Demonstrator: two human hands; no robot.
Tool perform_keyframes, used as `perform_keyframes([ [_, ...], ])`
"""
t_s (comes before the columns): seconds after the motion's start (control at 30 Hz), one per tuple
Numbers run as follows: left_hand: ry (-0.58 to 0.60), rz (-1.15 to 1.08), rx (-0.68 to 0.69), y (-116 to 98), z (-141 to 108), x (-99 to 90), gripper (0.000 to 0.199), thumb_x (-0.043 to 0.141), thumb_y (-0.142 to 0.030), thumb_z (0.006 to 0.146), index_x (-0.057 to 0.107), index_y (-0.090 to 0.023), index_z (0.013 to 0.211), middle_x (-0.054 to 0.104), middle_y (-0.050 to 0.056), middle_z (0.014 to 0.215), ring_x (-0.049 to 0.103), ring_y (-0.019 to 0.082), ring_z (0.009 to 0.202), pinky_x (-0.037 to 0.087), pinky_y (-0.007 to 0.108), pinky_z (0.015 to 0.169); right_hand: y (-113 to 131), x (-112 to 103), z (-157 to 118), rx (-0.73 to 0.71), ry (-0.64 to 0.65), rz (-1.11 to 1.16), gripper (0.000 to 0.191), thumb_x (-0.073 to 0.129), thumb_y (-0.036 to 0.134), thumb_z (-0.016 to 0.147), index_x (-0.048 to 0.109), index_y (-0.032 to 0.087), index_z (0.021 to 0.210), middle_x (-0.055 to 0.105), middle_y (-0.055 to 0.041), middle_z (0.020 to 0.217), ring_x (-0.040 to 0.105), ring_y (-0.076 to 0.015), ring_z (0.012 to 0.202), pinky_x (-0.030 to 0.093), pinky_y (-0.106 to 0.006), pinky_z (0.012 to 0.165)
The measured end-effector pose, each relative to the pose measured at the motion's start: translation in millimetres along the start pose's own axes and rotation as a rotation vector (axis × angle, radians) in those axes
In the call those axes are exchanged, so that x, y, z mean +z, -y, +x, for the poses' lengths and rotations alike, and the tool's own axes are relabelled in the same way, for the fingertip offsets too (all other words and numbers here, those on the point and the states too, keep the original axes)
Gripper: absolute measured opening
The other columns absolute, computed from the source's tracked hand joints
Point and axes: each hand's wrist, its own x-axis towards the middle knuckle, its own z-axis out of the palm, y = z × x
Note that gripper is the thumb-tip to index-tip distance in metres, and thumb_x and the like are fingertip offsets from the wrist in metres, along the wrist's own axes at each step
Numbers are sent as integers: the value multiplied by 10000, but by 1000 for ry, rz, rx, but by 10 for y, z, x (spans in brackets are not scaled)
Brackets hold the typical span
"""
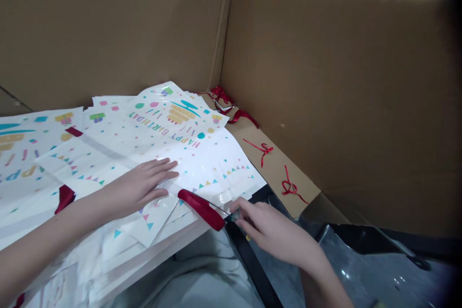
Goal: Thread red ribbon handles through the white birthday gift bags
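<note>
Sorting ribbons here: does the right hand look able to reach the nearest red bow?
Probably yes: nothing stands between the right hand and the nearest red bow, though the hand is at the red-handled scissors.

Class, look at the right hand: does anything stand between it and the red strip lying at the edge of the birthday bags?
Nothing visible does. The right hand sits at the end of the red strip with no object between them. The left hand lies flat on the white Happy Birthday bags, away to one side.
</note>
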Motion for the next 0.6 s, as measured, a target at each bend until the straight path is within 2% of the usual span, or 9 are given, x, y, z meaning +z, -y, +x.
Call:
perform_keyframes([
  [0.17,-13,-8,17,-12,50,19,511,434,-568,1032,532,-361,1489,393,-23,1640,350,283,1534,345,499,1257,206,25,282,-120,-72,15,173,408,255,1060,570,214,1105,651,-24,810,556,-170,702,351,-273,656],
  [0.3,-29,-21,36,-1,37,26,497,466,-549,1028,534,-368,1485,410,-15,1632,373,282,1523,363,489,1245,161,-29,418,-147,-112,37,216,404,253,1068,615,229,1110,665,-20,811,586,-170,746,377,-269,690],
  [0.47,-45,-39,51,-8,33,30,487,494,-530,1023,545,-358,1475,427,8,1623,401,296,1507,380,516,1227,155,-82,493,-350,-45,35,178,524,207,995,675,217,1089,703,-27,910,601,-159,787,406,-258,709],
  [0.6,-69,-50,71,-17,39,34,467,501,-511,1025,563,-353,1460,449,13,1611,419,297,1496,386,512,1224,184,-57,530,-421,-6,-26,240,593,144,906,665,204,1126,706,-43,998,616,-178,868,425,-264,739],
])
